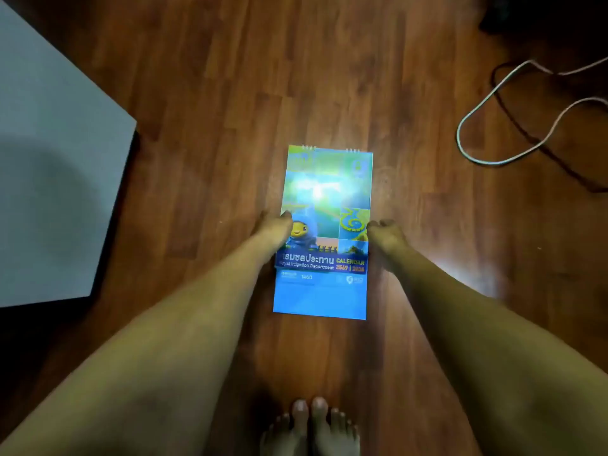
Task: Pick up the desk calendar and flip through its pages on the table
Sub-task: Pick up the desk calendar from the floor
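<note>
Two bare forearms reached down from the lower corners toward a desk calendar (324,232), a tall, glossy rectangle printed in blue and green. The calendar's wire spiral binding ran along its far short edge, and a bright glare washed out the upper part of its cover. A cartoon figure, a dark blue title band with yellow and white lettering, and a plain blue lower panel made up the near half. The left hand (273,230) met the calendar's left long edge, its curled fingers touching the cover beside the cartoon figure. The right hand (386,236) met the right long edge at about the same height, fingers likewise bent inward against the card. Both hands appeared to pinch the calendar by its sides; motion blur hid how the fingertips closed beneath it, and whether it rested on the surface or was raised could not be told. Under it lay a wooden floor (214,110) of reddish-brown planks with a smooth, slightly reflective finish. A flat, matt grey slab (49,179) with a sharp corner filled the left side. A thin pale cable (477,110) looped over the planks at the far right, well apart from the calendar. Bare toes (311,422) showed at the bottom edge.
</note>
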The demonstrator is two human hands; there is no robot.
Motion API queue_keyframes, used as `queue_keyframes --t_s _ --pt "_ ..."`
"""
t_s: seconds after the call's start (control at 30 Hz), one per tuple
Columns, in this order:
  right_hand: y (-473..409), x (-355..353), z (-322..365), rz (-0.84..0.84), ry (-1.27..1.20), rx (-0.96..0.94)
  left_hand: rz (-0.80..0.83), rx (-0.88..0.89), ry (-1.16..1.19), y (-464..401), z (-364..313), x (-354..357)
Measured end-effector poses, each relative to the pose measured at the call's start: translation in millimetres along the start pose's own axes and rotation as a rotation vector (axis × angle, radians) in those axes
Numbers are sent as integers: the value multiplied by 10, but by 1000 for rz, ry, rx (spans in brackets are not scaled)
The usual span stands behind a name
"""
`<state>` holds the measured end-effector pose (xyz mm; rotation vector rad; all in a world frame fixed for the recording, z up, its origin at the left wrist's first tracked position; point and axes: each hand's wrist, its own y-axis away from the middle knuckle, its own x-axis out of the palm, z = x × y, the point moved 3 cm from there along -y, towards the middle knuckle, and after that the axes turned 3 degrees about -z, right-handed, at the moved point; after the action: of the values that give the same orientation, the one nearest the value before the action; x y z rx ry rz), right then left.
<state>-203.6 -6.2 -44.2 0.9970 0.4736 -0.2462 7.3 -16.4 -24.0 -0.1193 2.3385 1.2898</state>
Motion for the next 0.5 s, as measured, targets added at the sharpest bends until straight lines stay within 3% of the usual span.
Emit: queue_keyframes --t_s 0.1,0.23,0.5 --pt "-66 21 29 -36 -112 27 -32 -69 53 -158 52 145" --pt "-66 40 57 47 -150 114 -55 -80 39 -267 118 204" --pt "23 -38 50 119 -119 149 8 -84 163 4 -10 6"
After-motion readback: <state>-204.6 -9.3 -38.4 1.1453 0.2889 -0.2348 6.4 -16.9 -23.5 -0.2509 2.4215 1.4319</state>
